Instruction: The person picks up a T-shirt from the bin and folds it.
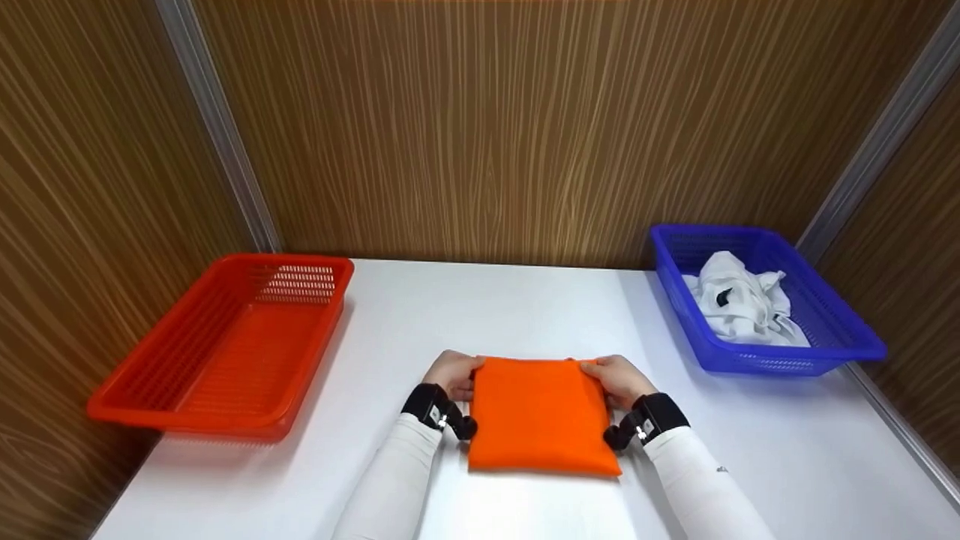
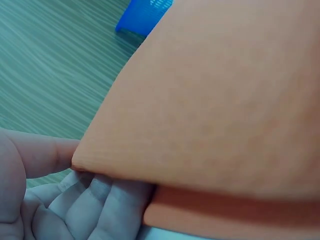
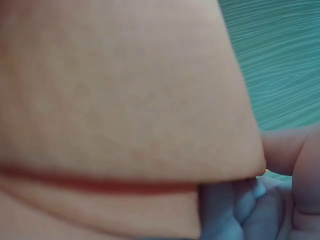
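A folded orange cloth (image 1: 538, 416) lies squarish in front of the person, at the middle of the table. At its far left corner the left hand (image 1: 453, 373) pinches the edge, thumb against the corner and fingers tucked beneath the upper layer (image 2: 200, 100). The right hand (image 1: 619, 379) grips the far right corner in the same way, its thumb at the edge. Both wrist views show a gap between the upper layer and a lower fold (image 3: 100, 205). Parts of the fingers are hidden under the cloth.
On the left stands a red plastic basket (image 1: 341, 300) with slotted walls. A blue basket (image 1: 679, 315) at the back right holds crumpled white cloth (image 1: 739, 304) with a dark patch. Wood-grain panels (image 1: 465, 135) enclose the white table (image 1: 480, 307) at the back and sides.
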Demonstrator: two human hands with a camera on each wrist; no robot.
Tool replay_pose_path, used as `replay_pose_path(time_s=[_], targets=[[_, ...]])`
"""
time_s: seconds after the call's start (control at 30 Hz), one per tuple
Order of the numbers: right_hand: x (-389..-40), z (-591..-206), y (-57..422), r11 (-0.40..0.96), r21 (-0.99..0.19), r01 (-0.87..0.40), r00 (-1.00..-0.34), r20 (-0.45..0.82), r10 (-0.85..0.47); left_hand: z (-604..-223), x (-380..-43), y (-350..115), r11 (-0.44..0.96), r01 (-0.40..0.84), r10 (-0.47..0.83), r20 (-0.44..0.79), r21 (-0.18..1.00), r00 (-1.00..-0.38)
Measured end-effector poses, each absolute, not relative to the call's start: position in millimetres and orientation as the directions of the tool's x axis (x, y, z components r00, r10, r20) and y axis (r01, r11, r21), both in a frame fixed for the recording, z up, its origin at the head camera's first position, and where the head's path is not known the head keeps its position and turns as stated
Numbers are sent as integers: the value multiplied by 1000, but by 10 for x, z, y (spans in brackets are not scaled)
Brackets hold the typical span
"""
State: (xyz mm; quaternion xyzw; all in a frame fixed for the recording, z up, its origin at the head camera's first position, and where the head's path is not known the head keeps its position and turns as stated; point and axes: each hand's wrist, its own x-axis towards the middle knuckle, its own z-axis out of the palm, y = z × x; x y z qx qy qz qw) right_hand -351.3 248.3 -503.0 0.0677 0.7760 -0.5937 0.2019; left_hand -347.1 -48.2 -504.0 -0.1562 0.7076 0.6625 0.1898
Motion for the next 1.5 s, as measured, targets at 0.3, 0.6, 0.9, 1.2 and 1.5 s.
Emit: replay_pose_path(time_s=[0.3,0.6,0.9,1.2,1.5], targets=[[-3543,-4989,2534,404,-841,360,-912,-409,-39,-4977,-3500,-539,91,-483,23,-487,871,-873],[-3526,-4918,2674,774,-624,108,-972,-230,-50,-4905,-3434,-703,404,-327,30,-370,854,-929],[-2778,-4749,2335,811,-547,-206,-978,135,-158,-4754,-2847,-443,770,107,84,67,629,-994],[-1879,-4836,1950,769,-366,-524,-835,39,-549,-4768,-1887,-77,823,551,557,-7,139,-830],[-1821,-4849,2075,798,-261,-543,-782,-190,-594,-4843,-1822,-98,816,566,577,-218,116,-787]])
